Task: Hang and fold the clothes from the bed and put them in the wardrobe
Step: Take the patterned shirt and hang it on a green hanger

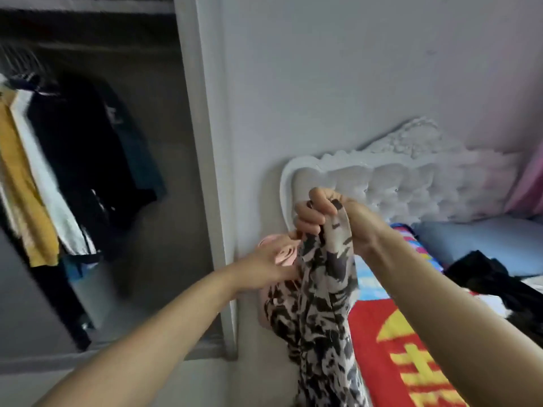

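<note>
Grey wall (352, 69) fills the background, with the open wardrobe (88, 171) at left holding hung clothes (73, 160). Beside it, the bed (388, 348) carries a red blanket and a dark garment (484, 277). Between them hangs the black-and-cream patterned garment (323, 304) — its top bunched in the right hand (329, 218), fingers clenched round it. Lower down, the left hand (273, 265) grips a pink hanger (283, 255) against the fabric.
</note>
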Demonstrator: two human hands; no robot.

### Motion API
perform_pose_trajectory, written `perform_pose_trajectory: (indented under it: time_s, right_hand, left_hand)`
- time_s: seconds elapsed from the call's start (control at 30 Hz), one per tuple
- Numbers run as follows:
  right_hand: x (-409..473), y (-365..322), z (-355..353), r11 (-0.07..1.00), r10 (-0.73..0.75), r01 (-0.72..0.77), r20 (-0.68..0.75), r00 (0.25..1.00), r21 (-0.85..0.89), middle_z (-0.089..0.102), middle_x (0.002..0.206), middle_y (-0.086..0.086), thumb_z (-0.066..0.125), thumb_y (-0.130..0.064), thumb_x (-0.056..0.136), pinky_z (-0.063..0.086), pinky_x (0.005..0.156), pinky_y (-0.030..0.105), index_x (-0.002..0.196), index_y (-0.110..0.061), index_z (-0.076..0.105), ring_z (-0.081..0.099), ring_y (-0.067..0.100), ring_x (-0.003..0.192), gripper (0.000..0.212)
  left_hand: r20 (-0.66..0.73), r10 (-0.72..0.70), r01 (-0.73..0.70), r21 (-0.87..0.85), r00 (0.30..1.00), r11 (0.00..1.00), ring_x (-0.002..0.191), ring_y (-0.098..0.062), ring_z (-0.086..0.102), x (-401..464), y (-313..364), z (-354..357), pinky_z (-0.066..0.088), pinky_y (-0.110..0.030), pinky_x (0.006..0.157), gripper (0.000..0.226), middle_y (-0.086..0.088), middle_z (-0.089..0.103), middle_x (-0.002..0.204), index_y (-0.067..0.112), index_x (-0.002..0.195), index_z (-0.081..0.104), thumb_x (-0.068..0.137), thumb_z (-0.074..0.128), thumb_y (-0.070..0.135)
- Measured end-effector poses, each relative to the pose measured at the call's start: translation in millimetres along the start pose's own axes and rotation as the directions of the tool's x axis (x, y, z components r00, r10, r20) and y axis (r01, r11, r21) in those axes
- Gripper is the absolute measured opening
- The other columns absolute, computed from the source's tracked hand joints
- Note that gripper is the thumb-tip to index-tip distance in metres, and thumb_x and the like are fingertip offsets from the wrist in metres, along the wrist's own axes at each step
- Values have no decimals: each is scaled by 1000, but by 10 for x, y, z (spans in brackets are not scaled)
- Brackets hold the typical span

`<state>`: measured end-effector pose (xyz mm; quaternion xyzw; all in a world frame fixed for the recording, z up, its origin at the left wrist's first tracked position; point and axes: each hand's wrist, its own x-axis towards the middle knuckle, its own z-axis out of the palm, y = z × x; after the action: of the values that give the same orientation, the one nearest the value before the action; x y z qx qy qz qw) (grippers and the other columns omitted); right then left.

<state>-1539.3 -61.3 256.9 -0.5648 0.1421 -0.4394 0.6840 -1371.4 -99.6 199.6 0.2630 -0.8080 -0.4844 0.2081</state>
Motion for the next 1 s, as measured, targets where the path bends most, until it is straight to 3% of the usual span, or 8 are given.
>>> perform_pose_trajectory:
  time_s: [0.1,0.2,0.33,0.4,0.5,0.63,0.87,1.0]
  right_hand:
    - [593,77,95,997,22,-32,141,990,64,52,62,-1,62,-4,74,54,78,34,58,-16,44,50,14,58,27]
    - [997,185,40,998,31,-27,74,997,-57,55,65,-2,64,-9,76,52,88,37,62,-16,57,54,15,63,17]
    - [1274,476,-247,951,60,-170,-384,921,-258,72,94,4,43,2,90,55,69,26,61,-17,66,68,17,85,42]
    - [1460,680,-312,866,10,-280,-544,839,-415,73,97,-2,39,3,96,54,79,29,76,-22,71,65,15,97,45]
    - [1893,977,-93,701,145,-338,-338,930,-628,69,108,-9,54,-19,95,48,94,28,116,-30,59,61,13,108,24]
    - [2619,1508,107,115,51,-388,-385,922,-914,58,70,-4,50,-25,94,42,66,29,70,-23,51,55,14,67,24]
    - [3715,1298,-437,42,-207,-500,-497,842,-865,65,88,5,38,-11,95,42,60,23,97,-12,64,57,19,73,26]
    - [4454,1137,-665,4,-179,-436,-430,885,-900,56,73,-10,43,-20,98,38,46,12,93,-28,57,58,5,64,17]
  left_hand:
    - [92,-34,28,62,995,998,72,11,56,-96,-140,-311,45,-17,78,26,28,62,74,32,75,57,86,66,11]
    - [-60,-41,44,45,997,998,71,-5,55,-232,-355,-822,43,-22,72,20,11,59,72,13,73,54,93,59,14]
    - [-381,-31,55,51,924,997,69,1,59,-435,-672,-1630,45,-20,67,27,14,65,70,12,75,65,97,52,20]
    - [-417,-17,75,123,909,990,61,8,55,-498,-741,-1941,41,-13,61,32,19,62,63,18,69,63,97,49,19]
    - [-493,-3,137,235,870,962,56,-3,46,-447,-838,-2300,35,-22,58,36,9,52,58,16,60,48,96,47,21]
    - [-526,-14,226,341,850,913,54,-13,41,-353,-953,-2723,29,-30,55,36,1,43,54,14,58,40,93,45,20]
    - [-654,35,556,668,755,494,65,-22,52,-378,-1597,-3901,34,-31,54,27,-3,54,72,13,76,55,96,38,15]
    - [-739,123,612,629,663,479,61,-20,50,-194,-1880,-4592,30,-30,50,27,0,50,66,16,70,50,95,40,12]
